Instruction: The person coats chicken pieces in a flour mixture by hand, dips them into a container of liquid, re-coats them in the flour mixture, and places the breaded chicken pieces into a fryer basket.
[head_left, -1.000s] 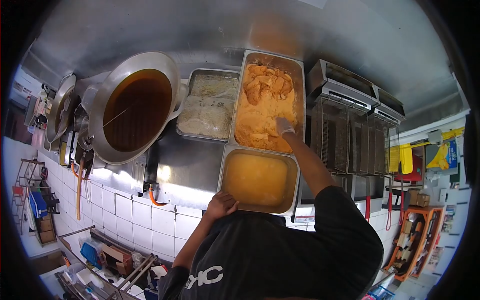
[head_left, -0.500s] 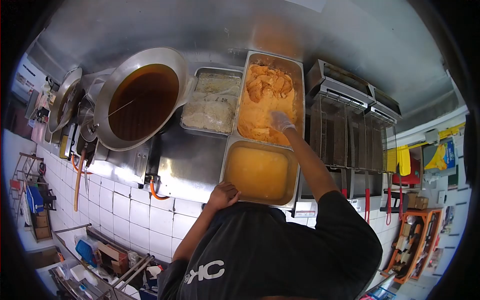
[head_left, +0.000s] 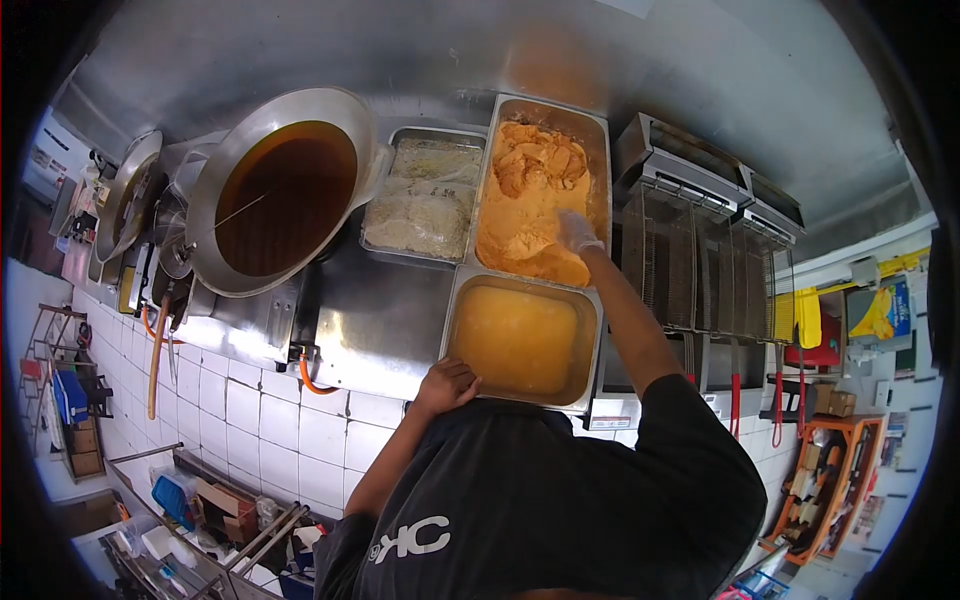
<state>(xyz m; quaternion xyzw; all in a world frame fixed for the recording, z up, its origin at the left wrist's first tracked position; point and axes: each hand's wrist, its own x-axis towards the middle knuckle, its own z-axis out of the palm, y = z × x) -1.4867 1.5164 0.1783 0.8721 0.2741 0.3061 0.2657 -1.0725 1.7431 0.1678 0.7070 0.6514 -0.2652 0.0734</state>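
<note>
With both grips unclear, the gloved right hand is touching orange mixture at the pan's four o'clock, favouring gentle strokes, while the left hand is resting at the liquid tray's eight o'clock.

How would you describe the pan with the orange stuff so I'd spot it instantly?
Start at the big wok of dark liquid on the left, then go right past the shallow tray of pale stuff. Next comes a long metal pan, with the gloved right hand in it. Its lumpy orange contents set it apart from the nearer pan of yellow liquid.
</note>
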